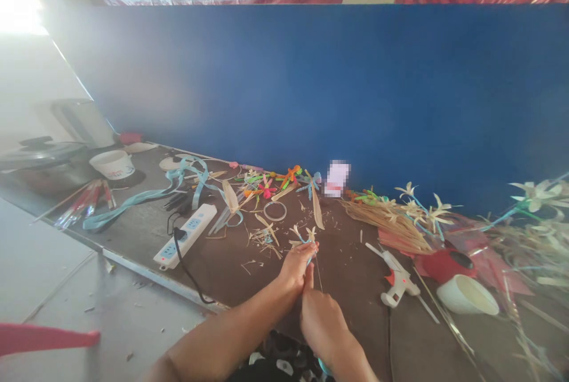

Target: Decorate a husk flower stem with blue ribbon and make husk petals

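My left hand (297, 265) is pinched shut on a small straw flower (304, 235) with pale petals and a bit of blue ribbon, held just above the brown table (231, 263). My right hand (320, 318) sits right below and behind it, fingers closed around the flower's thin stem (318, 272). Both hands touch each other near the table's front middle.
A white hot glue gun (398, 280) lies right of my hands, beside a white cup (466, 296) on its side and a red object. A white power strip (186, 235), blue ribbon (146, 195), a tape ring (275, 211), coloured flowers, straw bundles (391, 219) and a white bowl (112, 164) lie farther back.
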`<state>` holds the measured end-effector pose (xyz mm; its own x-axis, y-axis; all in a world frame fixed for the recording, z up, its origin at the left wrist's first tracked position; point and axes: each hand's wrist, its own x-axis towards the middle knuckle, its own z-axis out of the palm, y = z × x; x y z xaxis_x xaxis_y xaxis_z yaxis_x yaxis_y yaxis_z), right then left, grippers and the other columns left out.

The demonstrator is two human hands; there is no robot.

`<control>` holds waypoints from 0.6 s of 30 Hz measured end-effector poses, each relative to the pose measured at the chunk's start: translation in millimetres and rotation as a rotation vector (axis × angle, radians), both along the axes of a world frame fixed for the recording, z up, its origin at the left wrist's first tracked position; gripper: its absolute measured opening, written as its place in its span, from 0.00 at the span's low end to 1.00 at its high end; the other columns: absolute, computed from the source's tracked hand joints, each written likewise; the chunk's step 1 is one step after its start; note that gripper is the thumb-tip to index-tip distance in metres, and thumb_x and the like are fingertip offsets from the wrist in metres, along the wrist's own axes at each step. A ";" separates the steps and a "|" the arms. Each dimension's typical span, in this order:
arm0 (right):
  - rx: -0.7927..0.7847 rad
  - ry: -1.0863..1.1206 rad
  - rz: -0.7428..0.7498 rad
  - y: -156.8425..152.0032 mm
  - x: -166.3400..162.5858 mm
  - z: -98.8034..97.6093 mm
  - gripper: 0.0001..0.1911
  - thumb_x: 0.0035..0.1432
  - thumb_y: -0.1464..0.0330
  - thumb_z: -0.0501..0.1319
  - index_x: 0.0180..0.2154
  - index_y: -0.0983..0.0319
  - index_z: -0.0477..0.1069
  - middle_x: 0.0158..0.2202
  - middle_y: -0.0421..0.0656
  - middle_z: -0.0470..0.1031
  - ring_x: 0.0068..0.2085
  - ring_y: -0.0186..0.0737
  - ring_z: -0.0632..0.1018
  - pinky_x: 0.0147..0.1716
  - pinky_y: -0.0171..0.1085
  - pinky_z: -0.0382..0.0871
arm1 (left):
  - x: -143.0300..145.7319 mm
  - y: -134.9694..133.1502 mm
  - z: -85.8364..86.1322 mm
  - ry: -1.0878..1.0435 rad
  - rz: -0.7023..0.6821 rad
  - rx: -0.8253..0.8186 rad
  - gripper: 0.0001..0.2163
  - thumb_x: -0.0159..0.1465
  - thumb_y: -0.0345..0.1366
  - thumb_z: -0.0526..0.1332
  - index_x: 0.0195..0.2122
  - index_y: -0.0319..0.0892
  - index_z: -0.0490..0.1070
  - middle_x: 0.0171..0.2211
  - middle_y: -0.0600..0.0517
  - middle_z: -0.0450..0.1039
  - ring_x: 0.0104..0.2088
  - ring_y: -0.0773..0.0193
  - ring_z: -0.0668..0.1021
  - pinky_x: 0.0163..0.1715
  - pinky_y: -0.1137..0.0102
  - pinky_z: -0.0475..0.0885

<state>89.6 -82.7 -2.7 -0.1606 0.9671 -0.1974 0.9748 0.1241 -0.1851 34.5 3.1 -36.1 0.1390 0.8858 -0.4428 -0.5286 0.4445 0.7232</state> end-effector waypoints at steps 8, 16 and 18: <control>0.121 0.048 -0.066 -29.5 -3.1 -36.8 0.31 0.51 0.79 0.47 0.58 0.70 0.43 0.26 0.49 0.76 0.25 0.43 0.76 0.24 0.35 0.65 | -19.5 14.5 33.0 -0.107 0.094 0.041 0.08 0.46 0.37 0.65 0.27 0.43 0.72 0.28 0.54 0.70 0.29 0.71 0.69 0.28 0.75 0.59; 0.211 0.156 -0.290 3.0 70.4 -29.7 0.21 0.56 0.65 0.48 0.52 0.62 0.57 0.37 0.48 0.74 0.35 0.43 0.75 0.31 0.37 0.66 | -37.9 21.3 63.8 -0.266 -0.115 -0.015 0.07 0.49 0.36 0.63 0.30 0.43 0.71 0.32 0.53 0.71 0.35 0.66 0.70 0.31 0.72 0.60; 0.246 0.256 -0.238 8.9 78.1 -12.8 0.25 0.49 0.62 0.56 0.50 0.63 0.60 0.42 0.49 0.70 0.44 0.47 0.71 0.38 0.40 0.64 | -38.5 18.5 66.9 -0.268 -0.148 -0.030 0.07 0.49 0.36 0.63 0.29 0.41 0.71 0.32 0.52 0.71 0.36 0.64 0.70 0.32 0.71 0.61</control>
<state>167.7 -73.8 -15.5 0.0587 0.9964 0.0615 0.9080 -0.0276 -0.4181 -4.0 21.6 30.8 0.3810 0.8343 -0.3985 -0.6267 0.5499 0.5520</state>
